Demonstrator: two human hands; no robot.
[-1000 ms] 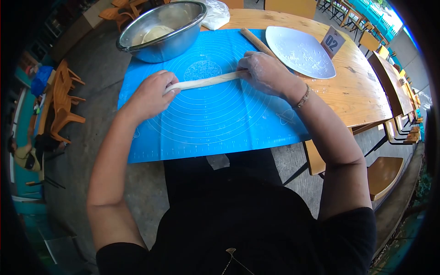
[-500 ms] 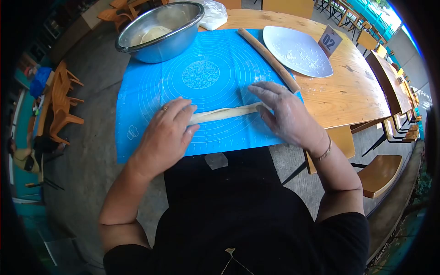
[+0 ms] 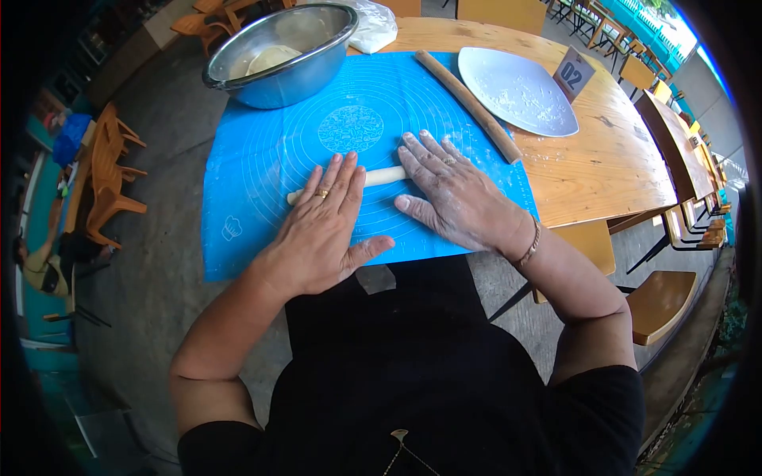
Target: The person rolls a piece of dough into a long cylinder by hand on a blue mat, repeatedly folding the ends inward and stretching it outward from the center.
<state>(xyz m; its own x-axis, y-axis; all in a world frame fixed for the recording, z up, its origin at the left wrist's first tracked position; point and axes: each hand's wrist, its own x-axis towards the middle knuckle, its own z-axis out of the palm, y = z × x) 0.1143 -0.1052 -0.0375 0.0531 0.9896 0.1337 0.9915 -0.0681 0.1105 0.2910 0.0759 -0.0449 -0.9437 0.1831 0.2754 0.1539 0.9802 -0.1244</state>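
A pale rope of dough [image 3: 384, 176] lies crosswise on a blue baking mat [image 3: 266, 166] printed with white circles. My left hand [image 3: 324, 226] rests flat over its left part, fingers stretched and thumb out to the side; a short dough end shows beyond the fingers. On the right part lies my right hand [image 3: 452, 190], floury, with its palm down and fingers extended. The dough beneath both hands is hidden, and a stretch of it shows between them.
A steel bowl [image 3: 298, 86] holding a dough lump [image 3: 272, 59] stands at the mat's far left, beside a plastic bag [image 3: 371, 28]. A wooden rolling pin [image 3: 468, 107] lies at the right, near a floured white plate [image 3: 516, 91] and an "02" card [image 3: 573, 73] on the wooden table [image 3: 611, 170].
Both hands have moved in and away from my body, flattening onto the dough. The dough now looks rounder and smoother, and sits slightly farther from me.
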